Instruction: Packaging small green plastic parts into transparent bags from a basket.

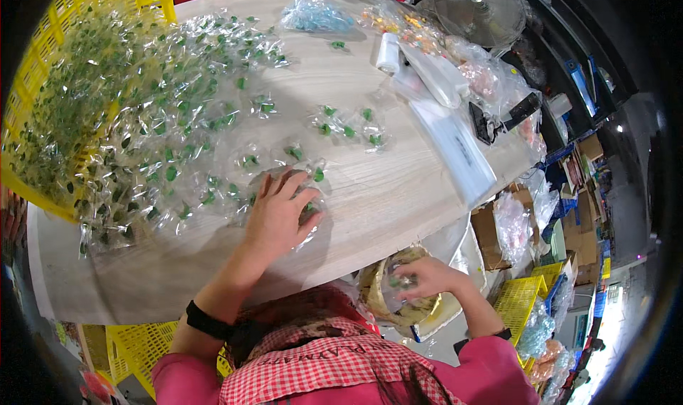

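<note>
Many small clear plastic packets, each with a green piece inside, are heaped on the left of the table and spill from a tipped yellow basket. My left hand lies at the right edge of the heap, fingers spread over a few packets. Beyond it, several loose packets are scattered on the wood. Below the table's near edge, my right hand reaches over a round, cream-coloured container. Its fingers are curled around a clear packet with green in it; the container's inside is partly hidden.
Flat clear plastic bags lie at the table's right, near a black device on a handle. Blue packets and orange-yellow packets sit at the far side, by a fan. Yellow crates stand at lower right.
</note>
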Demonstrator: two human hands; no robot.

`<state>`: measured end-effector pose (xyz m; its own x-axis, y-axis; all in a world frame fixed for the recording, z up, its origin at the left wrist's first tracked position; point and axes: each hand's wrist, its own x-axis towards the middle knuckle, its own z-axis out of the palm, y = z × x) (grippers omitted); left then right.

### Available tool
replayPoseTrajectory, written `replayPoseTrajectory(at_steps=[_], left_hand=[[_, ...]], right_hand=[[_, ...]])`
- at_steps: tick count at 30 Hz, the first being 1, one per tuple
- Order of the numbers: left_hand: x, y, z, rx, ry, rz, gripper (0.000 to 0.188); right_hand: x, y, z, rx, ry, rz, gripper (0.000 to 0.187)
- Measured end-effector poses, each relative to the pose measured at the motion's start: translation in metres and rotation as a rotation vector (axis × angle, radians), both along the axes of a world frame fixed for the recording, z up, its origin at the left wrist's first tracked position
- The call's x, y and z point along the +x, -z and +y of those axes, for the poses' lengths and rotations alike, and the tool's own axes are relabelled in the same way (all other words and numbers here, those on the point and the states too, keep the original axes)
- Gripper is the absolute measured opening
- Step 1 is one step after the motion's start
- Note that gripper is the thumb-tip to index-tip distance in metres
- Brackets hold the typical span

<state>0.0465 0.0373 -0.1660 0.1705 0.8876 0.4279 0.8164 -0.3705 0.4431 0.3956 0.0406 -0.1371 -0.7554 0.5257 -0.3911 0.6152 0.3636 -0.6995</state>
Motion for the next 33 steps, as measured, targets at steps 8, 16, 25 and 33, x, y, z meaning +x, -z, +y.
replayPoseTrajectory(at_steps=[8, 16, 25, 33], left_hand=[[-0.004, 0.004, 0.001, 0.007, -0.018, 0.018, 0.031], [0.0, 0.001, -0.002, -0.052, 0.003, 0.003, 0.035], [-0.001, 0.001, 0.002, -0.07, -0.006, 0.041, 0.038], [0.024, 0.01, 0.026, -0.034, 0.123, -0.062, 0.044]], right_hand=[[-0.055, -0.032, 0.103, 0.61, 0.089, 0.334, 0.053], [-0.17, 0.028, 0.217, 1.018, -0.057, 0.128, 0.066], [-0.146, 0.051, 0.223, 0.847, 0.238, 0.423, 0.026], [-0.06, 0.047, 0.125, 0.248, 0.762, 0.469, 0.024]])
